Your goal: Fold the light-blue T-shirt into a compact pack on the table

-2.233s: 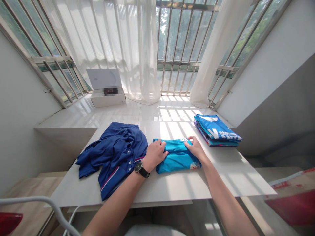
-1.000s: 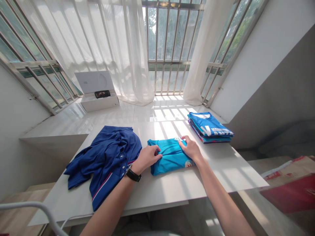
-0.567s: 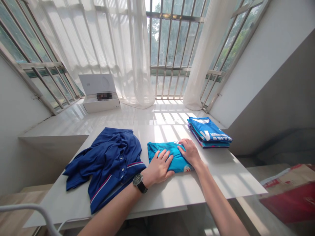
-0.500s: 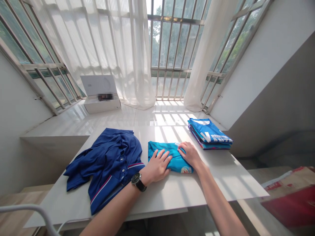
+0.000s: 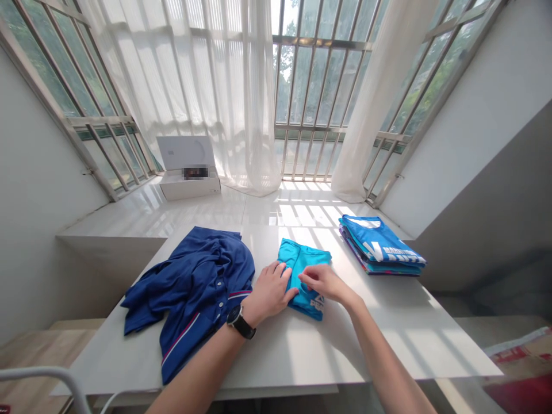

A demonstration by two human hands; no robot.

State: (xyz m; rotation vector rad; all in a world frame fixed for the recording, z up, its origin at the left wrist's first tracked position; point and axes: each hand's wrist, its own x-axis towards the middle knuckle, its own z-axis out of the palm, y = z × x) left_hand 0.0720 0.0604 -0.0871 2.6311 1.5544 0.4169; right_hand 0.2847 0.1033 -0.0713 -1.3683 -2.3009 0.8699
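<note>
A turquoise shirt (image 5: 308, 259), folded into a compact bundle with white print near its lower right corner, lies on the white table (image 5: 276, 359). My left hand (image 5: 272, 290), with a black watch (image 5: 240, 322) on the wrist, rests on the bundle's left side, fingers spread and flat. Over the right half is my right hand (image 5: 323, 282), its fingers curled together with the thumb. Whether cloth is between those fingertips is hidden. Left of the bundle lies a crumpled navy polo shirt (image 5: 202, 270) with a striped trim and white buttons.
A neat stack of folded shirts (image 5: 382, 244), a blue one on top, sits on the table at the right. On the sill stands an open white box (image 5: 190, 187). White curtains (image 5: 241, 103) hang at the barred window. A grey tube (image 5: 38, 375) curves in at lower left.
The turquoise shirt has gone from a long strip to a shorter, squarer bundle. My right hand has moved from its far right end inward over the cloth. The view has shifted slightly.
</note>
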